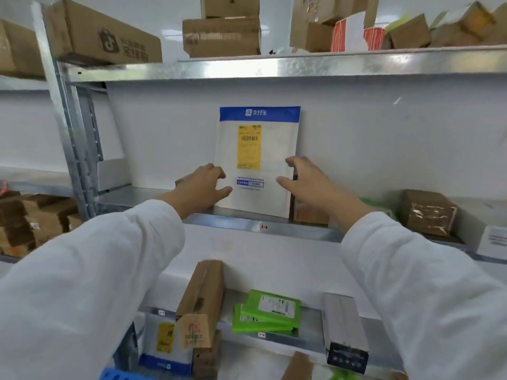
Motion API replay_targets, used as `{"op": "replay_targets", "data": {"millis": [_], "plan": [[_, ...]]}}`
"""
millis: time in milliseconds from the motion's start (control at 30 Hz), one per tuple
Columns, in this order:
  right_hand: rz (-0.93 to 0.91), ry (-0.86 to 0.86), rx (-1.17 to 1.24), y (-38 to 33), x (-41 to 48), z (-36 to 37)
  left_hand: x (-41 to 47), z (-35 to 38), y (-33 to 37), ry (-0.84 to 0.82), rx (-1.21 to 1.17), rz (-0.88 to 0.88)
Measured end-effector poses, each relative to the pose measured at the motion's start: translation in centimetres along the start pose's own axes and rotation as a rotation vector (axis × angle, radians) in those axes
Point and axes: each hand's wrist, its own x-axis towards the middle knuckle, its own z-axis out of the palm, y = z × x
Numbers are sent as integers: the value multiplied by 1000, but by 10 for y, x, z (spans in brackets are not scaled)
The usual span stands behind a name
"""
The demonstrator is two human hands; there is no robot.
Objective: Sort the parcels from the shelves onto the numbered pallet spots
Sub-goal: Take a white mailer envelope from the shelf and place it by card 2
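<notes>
A white padded envelope (258,160) with a blue top band and a yellow label stands upright on the middle shelf (263,229), leaning against the white back wall. My left hand (203,187) is at its lower left edge, fingers loosely curled, thumb near the envelope's front. My right hand (304,182) is spread in front of its lower right part, fingers bent. Neither hand clearly grips the envelope. Both arms wear white sleeves.
Brown boxes (222,37) crowd the top shelf. A small brown box (310,212) sits right of the envelope, a taped one (428,212) farther right. Below lie green parcels (269,311), a tall brown carton (203,300) and a white box (343,325). A steel upright (71,138) stands left.
</notes>
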Motion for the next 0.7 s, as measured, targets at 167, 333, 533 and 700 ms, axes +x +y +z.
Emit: {"op": "replay_targets", "data": {"millis": [167,333,533,700], "plan": [[45,-9,66,22,46,0,39,5,6,30,-75,-16],[90,29,152,48,79,2,67,27,-2,16,-112,-70],[152,-7,160,66,105,11,100,38,-18,35,-175,-121],[167,57,238,67,125,21,131,49,-41,6,-187,-168]]}}
